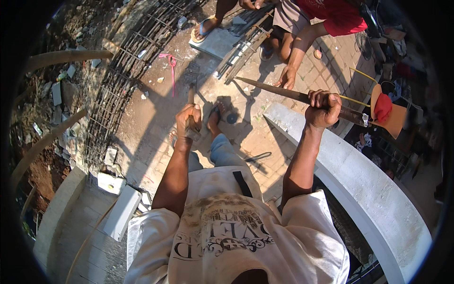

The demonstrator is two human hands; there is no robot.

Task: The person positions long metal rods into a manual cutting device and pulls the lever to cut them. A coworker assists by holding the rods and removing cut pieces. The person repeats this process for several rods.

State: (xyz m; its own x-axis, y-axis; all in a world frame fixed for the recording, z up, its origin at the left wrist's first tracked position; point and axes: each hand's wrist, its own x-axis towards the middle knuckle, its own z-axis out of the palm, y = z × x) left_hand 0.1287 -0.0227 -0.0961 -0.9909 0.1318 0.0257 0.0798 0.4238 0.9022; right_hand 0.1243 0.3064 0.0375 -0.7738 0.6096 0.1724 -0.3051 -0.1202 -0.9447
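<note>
My left hand point(188, 122) is closed around the wooden handle of a tool point(191, 94) held upright before me; its far end blends into the ground and I cannot make it out. In my raised right hand point(324, 109) is a long dark pointed metal bar point(276, 89), gripped near its thick, battered end. Its narrow tip points left, above the end of a small bundle of steel bars point(246, 47). A co-worker's hand point(286, 77) hangs just beyond the bar, fingers loosely bent; whether it touches the bar I cannot tell.
A co-worker in a red shirt point(338, 16) is close by at the far side. Long rebar cages point(123, 71) run along the left, beside rubble. A curved concrete wall point(359, 180) passes on my right. Pink cord point(172, 66) lies on the brick paving point(279, 156).
</note>
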